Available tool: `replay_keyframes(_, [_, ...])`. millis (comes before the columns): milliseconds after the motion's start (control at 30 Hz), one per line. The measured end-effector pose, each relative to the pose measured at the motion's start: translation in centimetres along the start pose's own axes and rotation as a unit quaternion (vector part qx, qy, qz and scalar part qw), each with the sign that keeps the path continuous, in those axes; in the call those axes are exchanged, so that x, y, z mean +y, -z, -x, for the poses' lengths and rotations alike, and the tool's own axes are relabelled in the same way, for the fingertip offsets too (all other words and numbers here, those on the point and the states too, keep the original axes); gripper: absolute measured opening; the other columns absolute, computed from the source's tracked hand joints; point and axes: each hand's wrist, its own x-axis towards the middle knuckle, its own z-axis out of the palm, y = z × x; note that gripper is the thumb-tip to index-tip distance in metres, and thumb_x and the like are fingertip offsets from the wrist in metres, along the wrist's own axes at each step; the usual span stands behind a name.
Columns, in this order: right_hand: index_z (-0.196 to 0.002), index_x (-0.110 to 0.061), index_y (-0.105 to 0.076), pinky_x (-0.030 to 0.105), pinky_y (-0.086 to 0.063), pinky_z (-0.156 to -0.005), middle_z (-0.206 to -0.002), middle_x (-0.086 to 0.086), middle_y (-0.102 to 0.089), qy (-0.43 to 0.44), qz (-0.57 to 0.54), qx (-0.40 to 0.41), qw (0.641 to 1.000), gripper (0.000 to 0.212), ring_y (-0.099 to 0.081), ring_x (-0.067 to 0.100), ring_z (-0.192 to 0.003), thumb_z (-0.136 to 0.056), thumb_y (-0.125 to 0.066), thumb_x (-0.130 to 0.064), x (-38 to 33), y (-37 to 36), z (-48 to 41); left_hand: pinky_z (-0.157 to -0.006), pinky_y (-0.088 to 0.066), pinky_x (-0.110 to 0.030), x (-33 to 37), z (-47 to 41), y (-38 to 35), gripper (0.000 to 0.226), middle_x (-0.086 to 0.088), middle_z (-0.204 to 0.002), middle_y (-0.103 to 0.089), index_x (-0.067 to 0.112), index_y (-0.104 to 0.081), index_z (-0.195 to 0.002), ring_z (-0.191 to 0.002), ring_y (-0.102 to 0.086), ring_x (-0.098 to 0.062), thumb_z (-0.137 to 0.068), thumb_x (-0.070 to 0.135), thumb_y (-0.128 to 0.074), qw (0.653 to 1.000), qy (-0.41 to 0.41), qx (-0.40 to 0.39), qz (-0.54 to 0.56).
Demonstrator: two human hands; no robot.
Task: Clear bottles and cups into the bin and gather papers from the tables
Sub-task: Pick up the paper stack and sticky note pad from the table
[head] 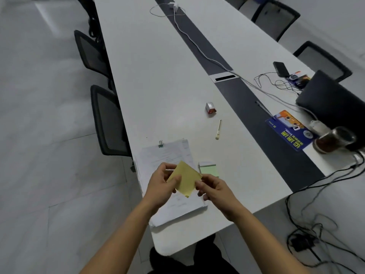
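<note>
A yellow sticky-note pad [185, 177] is held above the near end of the long white table [158, 80]. My left hand [161, 186] grips its left side, thumb on top. My right hand [213, 189] pinches its right corner. Under both hands lies a stack of white papers [167, 155] with a green binder clip [161, 144] on its far edge. A green sticky-note pad [208, 168] lies just right of the stack. At the right edge of the table stands a glass jar of dark liquid [333, 139].
A pen [218, 129] and a small red and silver box [210, 110] lie farther up the table. A blue flyer [288, 129], a closed laptop [333, 99], a phone [281, 69] and cables sit on the right. Black chairs [107, 119] line the left side.
</note>
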Motion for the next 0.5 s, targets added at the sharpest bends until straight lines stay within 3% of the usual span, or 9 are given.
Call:
replay_keyframes(67, [-0.108, -0.011, -0.07, 0.031, -0.052, -0.073, -0.089, 0.005, -0.071, -0.023, -0.012, 0.022, 0.999, 0.016, -0.067, 0.015, -0.079, -0.097, -0.064, -0.019, 1.2, 1.2, -0.6, -0.078, -0.055, -0.028, -2.0, -1.0, -1.1, 0.018, 0.008, -0.11, -0.068, 0.026, -0.061, -0.112, -0.101, -0.065, -0.012, -0.094, 0.024, -0.064, 0.998, -0.007, -0.013, -0.069])
replay_keyframes(133, [-0.102, -0.005, -0.069, 0.03, -0.052, -0.07, -0.086, 0.008, -0.072, -0.06, -0.027, 0.06, 0.996, 0.014, -0.068, 0.015, -0.077, -0.096, -0.063, -0.015, 2.7, 2.4, -1.6, -0.098, -0.047, -0.028, -4.8, -1.7, -1.4, 0.035, 0.012, -0.127, -0.055, 0.025, -0.057, -0.125, -0.117, -0.053, -0.007, -0.093, 0.035, -0.065, 0.983, 0.008, 0.008, -0.182])
replay_keyframes(233, [-0.088, -0.006, -0.065, 0.028, -0.047, -0.063, -0.078, 0.008, -0.066, -0.118, -0.107, 0.144, 0.977, 0.013, -0.065, 0.016, -0.072, -0.097, -0.06, -0.013, 4.1, 4.2, -3.7, -0.114, -0.031, -0.035, -8.8, -2.0, -0.7, 0.066, -0.006, -0.148, -0.037, 0.011, -0.038, -0.146, -0.137, -0.038, -0.022, -0.091, 0.031, -0.068, 0.961, 0.102, 0.084, -0.243])
replay_keyframes(300, [-0.087, -0.008, -0.063, 0.026, -0.043, -0.059, -0.073, 0.005, -0.063, -0.133, -0.206, 0.177, 0.953, 0.014, -0.062, 0.016, -0.07, -0.099, -0.059, -0.013, 4.4, 5.3, -5.4, -0.116, -0.031, -0.042, -10.7, -1.8, 0.1, 0.074, -0.014, -0.154, -0.031, 0.007, -0.033, -0.15, -0.14, -0.034, -0.03, -0.089, 0.028, -0.07, 0.947, 0.159, 0.117, -0.255])
replay_keyframes(400, [-0.086, -0.01, -0.062, 0.027, -0.041, -0.057, -0.073, 0.001, -0.062, -0.146, -0.301, 0.204, 0.92, 0.014, -0.06, 0.015, -0.07, -0.099, -0.058, -0.013, 4.5, 6.3, -7.9, -0.109, -0.038, -0.046, -12.3, -1.6, 1.2, 0.071, -0.016, -0.147, -0.042, 0.007, -0.038, -0.146, -0.133, -0.041, -0.033, -0.085, 0.024, -0.071, 0.935, 0.185, 0.154, -0.26])
replay_keyframes(467, [-0.086, -0.01, -0.062, 0.029, -0.043, -0.058, -0.079, 0.005, -0.064, -0.18, -0.259, 0.217, 0.924, 0.016, -0.06, 0.016, -0.07, -0.1, -0.056, -0.016, 5.6, 6.3, -9.4, -0.11, -0.036, -0.046, -12.6, -1.9, 1.8, 0.076, -0.02, -0.149, -0.041, 0.002, -0.032, -0.149, -0.135, -0.04, -0.036, -0.086, 0.022, -0.07, 0.928, 0.217, 0.173, -0.251])
replay_keyframes(500, [-0.085, -0.01, -0.063, 0.032, -0.046, -0.06, -0.082, 0.007, -0.066, -0.201, -0.187, 0.222, 0.935, 0.02, -0.061, 0.017, -0.071, -0.101, -0.055, -0.02, 6.6, 6.4, -10.0, -0.113, -0.033, -0.047, -12.8, -2.0, 2.0, 0.081, -0.021, -0.154, -0.036, 0.0, -0.026, -0.152, -0.139, -0.037, -0.037, -0.088, 0.022, -0.069, 0.925, 0.233, 0.177, -0.241])
